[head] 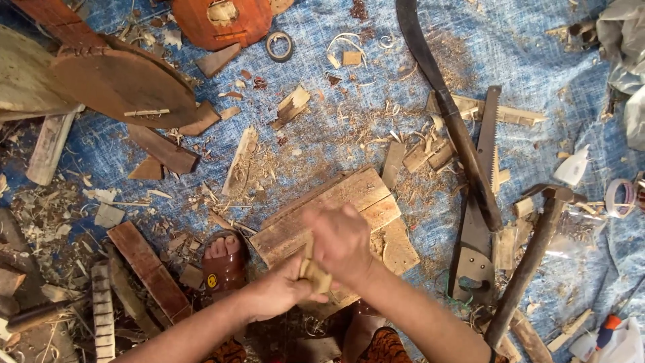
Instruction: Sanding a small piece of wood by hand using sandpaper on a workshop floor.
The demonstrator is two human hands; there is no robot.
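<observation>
Forearms enter from bottom edge, nearest the lens; left hand and right hand meet over a small pale wood piece. Left fingers curled under it, gripping; right fingers closed over its top, right hand motion-blurred. Piece sits just above the near edge of a plank block, between the two feet. Big stuff first: blue tarp covers the floor, littered with shavings and offcuts. Dark rounded wooden body upper left, with a reddish-brown carved piece at top centre. Long curved machete runs from top centre down to the right, handle ending near the saw. Handsaw lies just right of it, teeth facing right, handle toward the bottom. Hammer further right, head up, handle slanting down-left. Plank block at centre, slats side by side, directly under the hands. Reddish slat lower left, well apart from the hands. Sandalled foot just left of the block, toes pointing up-frame; second foot partly hidden under the right forearm. Tape roll at top, beside the carved piece. Second tape roll at right edge.
</observation>
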